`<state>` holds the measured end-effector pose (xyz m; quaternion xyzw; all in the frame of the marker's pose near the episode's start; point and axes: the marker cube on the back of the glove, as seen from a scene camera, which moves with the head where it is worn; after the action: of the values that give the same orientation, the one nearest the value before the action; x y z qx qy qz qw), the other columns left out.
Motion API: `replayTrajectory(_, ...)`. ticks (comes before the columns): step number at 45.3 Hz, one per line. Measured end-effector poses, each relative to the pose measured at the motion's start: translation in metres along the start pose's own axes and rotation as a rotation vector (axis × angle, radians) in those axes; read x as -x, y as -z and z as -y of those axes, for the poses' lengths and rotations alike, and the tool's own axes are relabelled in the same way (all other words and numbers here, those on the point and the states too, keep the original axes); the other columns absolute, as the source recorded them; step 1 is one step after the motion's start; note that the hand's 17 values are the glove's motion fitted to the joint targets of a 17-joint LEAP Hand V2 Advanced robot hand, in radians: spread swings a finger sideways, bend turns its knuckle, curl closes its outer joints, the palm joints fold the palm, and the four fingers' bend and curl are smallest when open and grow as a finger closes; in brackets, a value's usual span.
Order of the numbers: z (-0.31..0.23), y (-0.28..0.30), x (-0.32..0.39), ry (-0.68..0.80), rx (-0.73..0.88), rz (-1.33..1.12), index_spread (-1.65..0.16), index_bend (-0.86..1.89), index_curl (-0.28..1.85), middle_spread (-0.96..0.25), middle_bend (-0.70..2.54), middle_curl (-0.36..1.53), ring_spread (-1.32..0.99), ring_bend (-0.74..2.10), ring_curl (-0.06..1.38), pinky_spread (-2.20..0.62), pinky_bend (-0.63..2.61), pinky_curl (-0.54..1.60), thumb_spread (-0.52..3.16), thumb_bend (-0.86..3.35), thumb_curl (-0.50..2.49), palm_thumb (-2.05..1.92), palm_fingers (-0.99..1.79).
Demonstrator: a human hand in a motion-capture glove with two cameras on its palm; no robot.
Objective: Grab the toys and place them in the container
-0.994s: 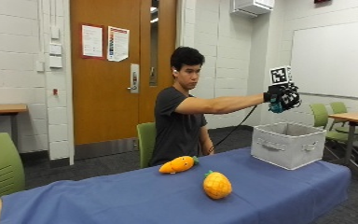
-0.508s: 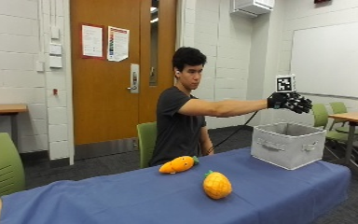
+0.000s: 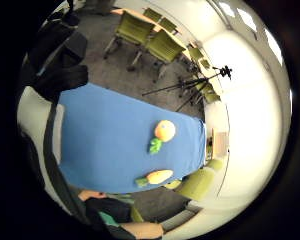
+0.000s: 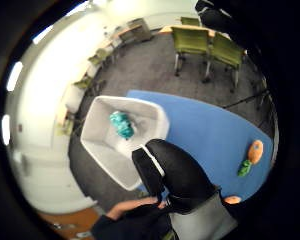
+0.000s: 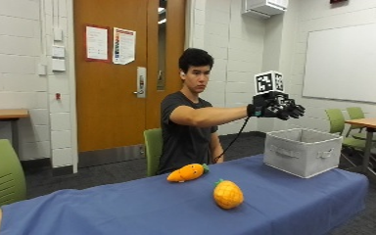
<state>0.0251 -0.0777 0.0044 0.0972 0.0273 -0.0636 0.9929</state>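
Hand [image 5: 278, 108] hovers released above the bin [image 5: 302, 151]; carrot [image 5: 187, 173] near desk middle looks soft, light; grasp its body

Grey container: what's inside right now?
One teal toy lies on the floor of the container, seen from the thumb-side palm view. In the outside view its walls hide the inside.

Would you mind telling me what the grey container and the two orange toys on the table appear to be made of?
The grey container looks like fabric over stiff panels: matte cloth sides, a sewn strap handle, slightly soft edges. The carrot toy and pineapple toy seem plush, with rounded, stuffed shapes, a matte surface and floppy green tops, though soft foam cannot be ruled out.
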Motion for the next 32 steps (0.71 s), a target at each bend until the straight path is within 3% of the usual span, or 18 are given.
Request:
replayTrajectory(15,-0.025,-0.063,-0.183,-0.208,0.062,0.068,-0.31,0.19,0.31,-0.13,0.28,0.60,-0.23,0.70,0.31,-0.12,0.94,0.34,1.12,-0.06,0.33,-0.07,0.06)
replayTrajectory(32,-0.052,-0.183,-0.262,-0.293,0.240,0.031,-0.32,0.18,0.36,-0.16,0.27,0.55,-0.28,0.60,0.28,-0.08,0.84,0.31,1.08,-0.07,0.26,-0.09,0.01)
